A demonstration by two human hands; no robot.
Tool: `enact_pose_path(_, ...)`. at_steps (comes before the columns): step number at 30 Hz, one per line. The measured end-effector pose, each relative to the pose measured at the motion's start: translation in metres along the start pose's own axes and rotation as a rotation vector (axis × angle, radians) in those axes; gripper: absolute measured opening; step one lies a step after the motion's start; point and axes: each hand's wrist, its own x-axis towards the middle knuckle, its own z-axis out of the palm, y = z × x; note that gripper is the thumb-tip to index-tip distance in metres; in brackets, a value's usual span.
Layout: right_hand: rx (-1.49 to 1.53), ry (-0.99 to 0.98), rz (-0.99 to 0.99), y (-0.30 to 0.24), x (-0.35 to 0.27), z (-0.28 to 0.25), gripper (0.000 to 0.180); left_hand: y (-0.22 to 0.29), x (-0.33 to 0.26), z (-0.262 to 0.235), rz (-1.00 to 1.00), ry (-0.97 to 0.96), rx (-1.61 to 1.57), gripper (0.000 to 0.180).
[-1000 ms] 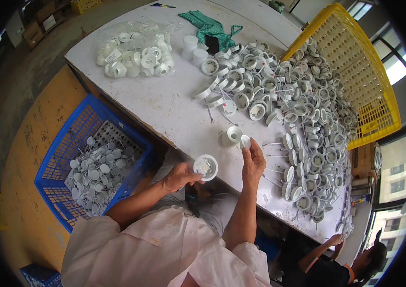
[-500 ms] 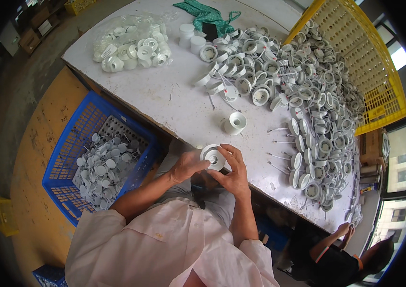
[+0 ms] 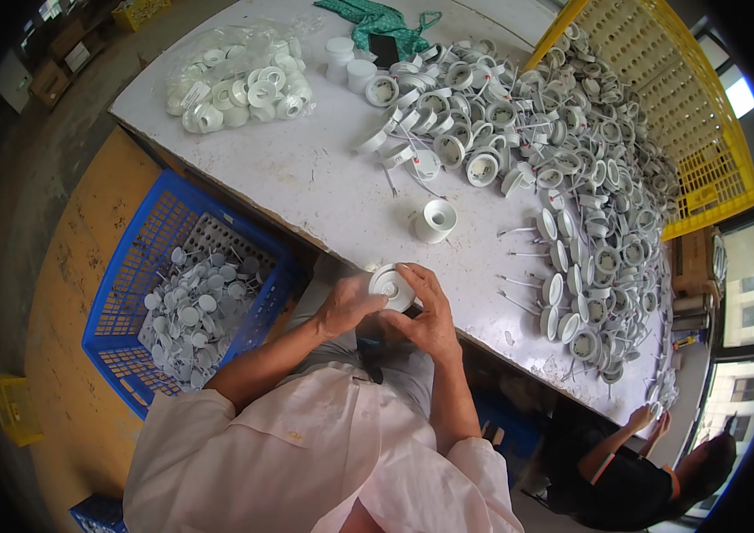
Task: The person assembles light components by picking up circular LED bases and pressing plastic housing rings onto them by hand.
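At the table's front edge I hold a white round lamp housing (image 3: 389,281) between both hands, its hollow side facing up. My left hand (image 3: 349,306) grips its left side, with the thumb at the lower rim. My right hand (image 3: 428,318) curls round the right side, fingers over the far rim and thumb below. On the table just beyond stands a white cup-shaped housing (image 3: 438,215) with a round hole in its top. Farther back and to the right lies a large heap of white ring-shaped lamp parts (image 3: 501,115), several with thin wires.
A blue crate (image 3: 115,293) at left holds white discs with stems (image 3: 189,315). Clear bag of white cups (image 3: 244,84), two white jars (image 3: 339,55), dark phone (image 3: 384,51) and green cloth (image 3: 395,22) lie at back. A yellow crate (image 3: 706,115) tilts right; a co-worker (image 3: 617,480) sits lower right.
My hands and the lamp housing have shifted slightly up and left. The housing has tilted a little, and my right fingers lie farther over its rim.
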Motion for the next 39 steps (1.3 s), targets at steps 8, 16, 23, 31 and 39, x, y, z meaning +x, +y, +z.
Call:
enact_pose_path(8,0.271,0.059,0.168,0.011,-0.014,0.005,0.068,-0.008,0.001,-0.002,0.048,0.07,0.167,0.029)
enact_pose_path(16,0.358,0.153,0.414,0.025,-0.023,0.029,0.035,-0.006,0.0,0.001,0.046,0.102,0.315,0.027)
enact_pose_path(23,0.434,0.261,0.557,0.011,-0.02,0.04,0.026,-0.013,-0.002,0.002,0.094,0.12,0.4,0.027)
enact_pose_path(31,0.327,0.255,0.59,0.022,-0.028,0.041,0.035,-0.019,0.0,0.003,0.059,0.105,0.418,0.028)
enact_pose_path(39,0.382,0.226,0.645,0.012,-0.023,0.035,0.034,-0.013,-0.001,0.002,0.041,0.1,0.402,0.027)
